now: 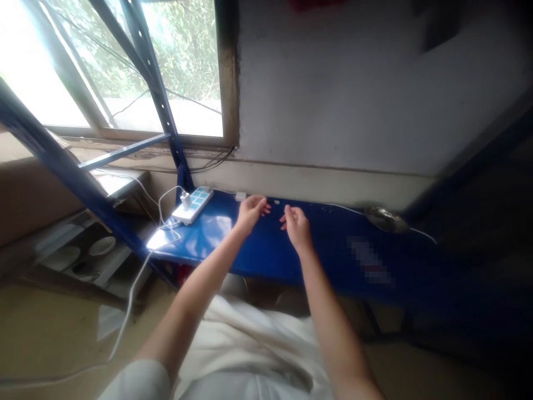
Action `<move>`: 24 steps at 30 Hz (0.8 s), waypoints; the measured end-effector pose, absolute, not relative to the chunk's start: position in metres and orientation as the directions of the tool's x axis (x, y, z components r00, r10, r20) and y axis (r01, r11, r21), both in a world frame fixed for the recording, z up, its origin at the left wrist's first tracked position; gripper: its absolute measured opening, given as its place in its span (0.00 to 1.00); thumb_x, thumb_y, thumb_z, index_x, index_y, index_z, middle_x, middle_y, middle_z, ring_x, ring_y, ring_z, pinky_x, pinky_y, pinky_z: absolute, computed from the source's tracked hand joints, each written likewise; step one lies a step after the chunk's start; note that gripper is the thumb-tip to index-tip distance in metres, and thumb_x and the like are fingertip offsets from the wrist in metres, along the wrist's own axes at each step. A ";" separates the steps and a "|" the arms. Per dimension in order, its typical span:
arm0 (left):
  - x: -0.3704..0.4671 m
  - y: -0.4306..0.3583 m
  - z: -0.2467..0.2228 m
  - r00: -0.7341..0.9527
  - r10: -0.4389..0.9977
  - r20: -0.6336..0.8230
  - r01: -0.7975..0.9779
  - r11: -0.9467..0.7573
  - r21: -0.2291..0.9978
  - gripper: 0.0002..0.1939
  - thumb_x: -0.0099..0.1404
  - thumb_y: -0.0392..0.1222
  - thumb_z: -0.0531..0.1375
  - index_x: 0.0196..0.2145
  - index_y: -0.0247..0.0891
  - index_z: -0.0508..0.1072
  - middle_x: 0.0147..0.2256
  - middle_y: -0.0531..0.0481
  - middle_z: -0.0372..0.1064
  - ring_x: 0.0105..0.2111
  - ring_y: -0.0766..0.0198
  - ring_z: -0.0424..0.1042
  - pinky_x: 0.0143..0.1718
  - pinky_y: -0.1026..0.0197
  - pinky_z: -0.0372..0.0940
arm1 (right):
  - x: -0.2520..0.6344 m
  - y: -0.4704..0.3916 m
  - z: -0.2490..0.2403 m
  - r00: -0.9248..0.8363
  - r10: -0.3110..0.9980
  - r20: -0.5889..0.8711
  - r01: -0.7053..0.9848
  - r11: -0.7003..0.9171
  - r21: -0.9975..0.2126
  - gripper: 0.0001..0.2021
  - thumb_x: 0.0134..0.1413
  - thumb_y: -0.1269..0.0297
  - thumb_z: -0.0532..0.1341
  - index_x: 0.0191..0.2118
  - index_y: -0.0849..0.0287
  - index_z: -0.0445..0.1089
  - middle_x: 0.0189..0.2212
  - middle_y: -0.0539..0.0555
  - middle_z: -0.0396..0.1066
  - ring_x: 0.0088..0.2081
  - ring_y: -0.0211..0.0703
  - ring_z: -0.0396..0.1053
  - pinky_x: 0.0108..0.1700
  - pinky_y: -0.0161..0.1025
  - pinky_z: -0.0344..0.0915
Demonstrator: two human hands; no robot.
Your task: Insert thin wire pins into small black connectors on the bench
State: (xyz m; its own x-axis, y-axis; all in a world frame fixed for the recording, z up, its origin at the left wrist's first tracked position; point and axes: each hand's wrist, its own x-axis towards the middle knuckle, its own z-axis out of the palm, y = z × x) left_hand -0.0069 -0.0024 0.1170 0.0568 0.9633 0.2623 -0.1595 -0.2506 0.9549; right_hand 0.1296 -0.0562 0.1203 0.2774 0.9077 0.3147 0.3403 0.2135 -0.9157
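Observation:
Both of my hands hover over the blue shelf (266,250), a small gap between them. The fingers of my left hand (251,214) are pinched together near a thin dark item that is too small to make out. My right hand (296,225) is also in a pinch, thumb against the index finger, and whatever it holds, if anything, cannot be seen. A small white block (240,196) lies just behind my left hand. Between the hands, farther back, is a tiny white piece (276,202).
A white power strip (194,205) with a plug and cable sits at the shelf's left end beside a blue metal upright (162,111). A shiny metal dish (386,219) stands at the back right. A white cable (129,308) hangs down at the left.

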 end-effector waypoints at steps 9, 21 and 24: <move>-0.006 -0.062 0.150 0.183 0.894 0.408 -0.148 -0.385 0.911 0.13 0.58 0.45 0.60 0.37 0.33 0.68 0.29 0.47 0.72 0.21 0.70 0.71 0.24 0.69 0.61 | 0.117 -0.077 0.144 0.293 0.873 0.390 0.189 0.347 -0.919 0.23 0.53 0.45 0.51 0.19 0.58 0.57 0.13 0.44 0.54 0.16 0.31 0.53 0.20 0.31 0.52; -0.013 -0.079 0.152 0.097 0.894 0.438 -0.039 -0.436 0.899 0.14 0.60 0.50 0.56 0.33 0.34 0.66 0.25 0.52 0.69 0.19 0.71 0.68 0.22 0.68 0.61 | 0.111 -0.096 0.151 0.196 0.906 0.376 0.149 0.351 -0.924 0.20 0.53 0.45 0.52 0.23 0.57 0.59 0.13 0.44 0.55 0.16 0.31 0.54 0.20 0.31 0.53; -0.012 -0.082 0.155 0.061 0.906 0.420 -0.031 -0.419 0.908 0.17 0.61 0.52 0.54 0.25 0.35 0.64 0.20 0.54 0.64 0.17 0.72 0.65 0.21 0.68 0.59 | 0.111 -0.099 0.153 0.171 0.899 0.404 0.207 0.368 -0.907 0.20 0.55 0.46 0.51 0.23 0.57 0.59 0.13 0.44 0.55 0.17 0.32 0.55 0.21 0.31 0.54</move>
State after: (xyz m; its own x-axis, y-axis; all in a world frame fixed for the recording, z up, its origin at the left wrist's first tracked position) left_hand -0.0124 -0.0817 0.1549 0.0613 0.9055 0.4198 -0.0311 -0.4187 0.9076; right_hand 0.1112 -0.0990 0.1528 0.1711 0.8988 0.4035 0.2065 0.3678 -0.9067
